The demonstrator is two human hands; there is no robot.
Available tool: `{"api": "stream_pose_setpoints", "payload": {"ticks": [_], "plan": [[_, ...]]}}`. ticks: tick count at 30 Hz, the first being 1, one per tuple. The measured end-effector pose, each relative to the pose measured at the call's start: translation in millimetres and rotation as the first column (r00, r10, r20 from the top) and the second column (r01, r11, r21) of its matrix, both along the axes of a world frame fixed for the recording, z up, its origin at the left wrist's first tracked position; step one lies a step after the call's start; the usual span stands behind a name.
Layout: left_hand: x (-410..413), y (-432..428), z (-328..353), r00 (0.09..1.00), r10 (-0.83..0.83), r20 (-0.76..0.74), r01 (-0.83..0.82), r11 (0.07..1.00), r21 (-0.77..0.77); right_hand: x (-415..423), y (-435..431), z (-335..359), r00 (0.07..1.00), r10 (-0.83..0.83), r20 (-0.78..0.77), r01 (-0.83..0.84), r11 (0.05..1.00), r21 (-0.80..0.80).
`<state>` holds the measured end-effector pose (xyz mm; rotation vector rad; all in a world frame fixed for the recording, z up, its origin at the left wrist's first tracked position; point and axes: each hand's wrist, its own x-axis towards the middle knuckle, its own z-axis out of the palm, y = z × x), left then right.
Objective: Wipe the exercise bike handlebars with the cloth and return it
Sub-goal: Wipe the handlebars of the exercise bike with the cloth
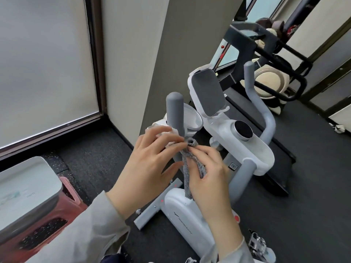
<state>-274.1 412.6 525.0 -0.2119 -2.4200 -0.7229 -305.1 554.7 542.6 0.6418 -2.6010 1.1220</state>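
Note:
A white exercise bike [247, 147] stands in front of me with two grey handlebars. The left handlebar [175, 111] rises upright just above my hands; the right handlebar [266, 112] curves up at the far side. A grey cloth [187, 168] hangs bunched between my hands, its top edge near the base of the left handlebar. My left hand [150, 164] pinches the cloth's upper end with its fingertips. My right hand [210, 171] grips the cloth from the right side. Part of the cloth is hidden behind my right fingers.
A grey screen holder [208, 92] and a round knob [242, 130] sit on the bike's console. A black treadmill [266, 54] stands behind the bike. A white-lidded pink box [28, 196] is at the lower left. A pillar [152, 54] and window blind are at left.

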Motion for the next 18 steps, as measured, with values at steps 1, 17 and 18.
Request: {"api": "stream_pose_setpoints", "payload": {"ticks": [1, 17, 18], "plan": [[0, 5, -1, 1.000, 0.005, 0.023, -0.005, 1.000, -0.022, 1, 5, 0, 1.000, 0.010, 0.003, -0.010, 1.000, 0.019], [-3, 61, -18, 0.978, 0.074, 0.196, -0.047, 0.989, -0.138, -15, 143, -23, 0.990, 0.141, 0.010, -0.140, 0.967, 0.215], [-3, 60, -18, 0.977, 0.075, 0.197, -0.051, 0.990, -0.128, -23, 148, -25, 0.990, 0.143, 0.005, -0.141, 0.968, 0.207]]}}
